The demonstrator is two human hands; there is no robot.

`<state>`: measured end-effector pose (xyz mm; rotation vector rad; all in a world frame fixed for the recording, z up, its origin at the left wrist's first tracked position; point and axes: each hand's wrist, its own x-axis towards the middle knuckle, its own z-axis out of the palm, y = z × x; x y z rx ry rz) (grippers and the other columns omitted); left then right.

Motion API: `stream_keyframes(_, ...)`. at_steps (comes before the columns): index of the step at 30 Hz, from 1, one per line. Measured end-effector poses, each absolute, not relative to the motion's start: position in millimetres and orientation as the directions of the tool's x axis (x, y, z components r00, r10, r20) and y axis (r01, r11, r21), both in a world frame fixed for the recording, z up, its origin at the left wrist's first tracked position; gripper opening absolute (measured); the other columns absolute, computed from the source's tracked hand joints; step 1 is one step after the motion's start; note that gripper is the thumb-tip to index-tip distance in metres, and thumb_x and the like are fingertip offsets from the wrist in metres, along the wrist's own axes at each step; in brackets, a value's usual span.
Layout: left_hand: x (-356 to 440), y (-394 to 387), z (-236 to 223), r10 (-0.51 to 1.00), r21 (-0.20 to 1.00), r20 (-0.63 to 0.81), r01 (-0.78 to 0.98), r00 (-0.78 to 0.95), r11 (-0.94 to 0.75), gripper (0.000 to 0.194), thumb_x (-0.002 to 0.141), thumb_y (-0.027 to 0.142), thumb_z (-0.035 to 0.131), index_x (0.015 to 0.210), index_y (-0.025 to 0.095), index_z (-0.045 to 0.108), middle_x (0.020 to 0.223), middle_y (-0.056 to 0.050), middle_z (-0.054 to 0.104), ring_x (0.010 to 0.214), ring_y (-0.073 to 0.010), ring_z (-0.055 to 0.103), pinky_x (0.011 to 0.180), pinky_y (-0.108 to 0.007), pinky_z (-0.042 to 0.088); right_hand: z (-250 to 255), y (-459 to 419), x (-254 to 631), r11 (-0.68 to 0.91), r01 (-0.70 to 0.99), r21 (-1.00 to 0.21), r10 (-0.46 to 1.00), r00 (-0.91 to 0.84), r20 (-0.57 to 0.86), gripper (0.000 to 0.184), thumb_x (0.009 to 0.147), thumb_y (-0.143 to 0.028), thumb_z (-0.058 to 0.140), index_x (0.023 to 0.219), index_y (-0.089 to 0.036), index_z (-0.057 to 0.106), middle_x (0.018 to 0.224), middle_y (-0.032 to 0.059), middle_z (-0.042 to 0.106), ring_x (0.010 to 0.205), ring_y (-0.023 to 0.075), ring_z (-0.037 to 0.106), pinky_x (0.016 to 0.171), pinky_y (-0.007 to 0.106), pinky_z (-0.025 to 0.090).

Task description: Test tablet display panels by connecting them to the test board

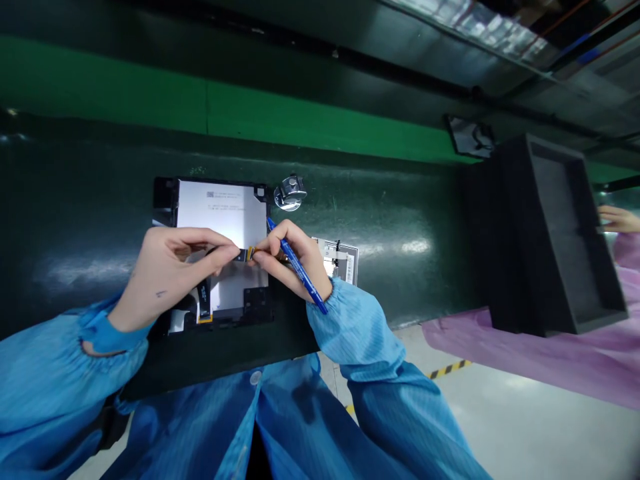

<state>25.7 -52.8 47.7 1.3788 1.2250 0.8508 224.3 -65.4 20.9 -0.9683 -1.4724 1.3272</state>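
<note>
A display panel (225,223) with a silvery-white back and black frame lies flat on the dark bench. Over its middle, my left hand (173,277) pinches a small black flex cable (243,255) between thumb and fingers. My right hand (295,257) pinches the cable's gold-coloured end from the other side. A blue pen (303,275) rests across the right hand, tucked among its fingers, slanting toward the wrist. Below the left hand, a dark ribbon strip (205,300) with an orange edge lies over the panel's lower left. The fingertips partly hide the cable.
A shiny metal object (290,193) stands just beyond the panel's upper right corner. Another panel piece with a label (350,263) lies right of my right hand. Black stacked trays (535,240) stand at the right, near a co-worker's pink sleeve (540,350). A dark device (470,137) sits behind.
</note>
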Motion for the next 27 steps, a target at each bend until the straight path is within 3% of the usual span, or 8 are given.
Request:
stream_keyframes(4,32.9,-56.7,42.3,0.977,0.935,-0.019,0.350,0.213,-0.058,0.005,0.077,0.024,0.073,0.072,0.025,0.074,0.071,0.004,0.072,0.065,-0.0120,0.061,0.058,-0.024,0.046,21.0,-66.3,224.7,0.111,-0.019,-0.994,0.945,-0.307,0.112,0.029,0.085,-0.029,0.070,0.080,-0.022,0.042,0.078,-0.0015,0.064,0.075,0.0143,0.070,0.069,0.027,0.051)
stream_keyframes(10,33.1,-55.9,42.8,0.979,0.917,-0.004,0.392,0.205,-0.079,0.007,0.079,0.025,0.072,0.072,0.025,0.074,0.074,0.005,0.073,0.067,-0.0130,0.063,0.061,-0.025,0.047,19.0,-67.2,224.9,0.139,-0.034,-0.990,0.936,-0.320,0.143,0.027,0.085,-0.025,0.070,0.080,-0.022,0.043,0.074,-0.0031,0.062,0.075,0.0143,0.071,0.070,0.026,0.051)
stream_keyframes(27,37.0,-62.3,38.6,0.972,0.876,0.015,0.465,0.235,-0.126,0.012,0.083,0.030,0.066,0.075,0.024,0.073,0.076,0.002,0.073,0.068,-0.0162,0.064,0.060,-0.028,0.048,13.8,-66.1,226.9,0.108,0.054,-0.993,0.941,-0.329,0.084,0.029,0.085,-0.034,0.070,0.081,-0.022,0.043,0.077,-0.0022,0.062,0.066,0.0108,0.061,0.070,0.027,0.051)
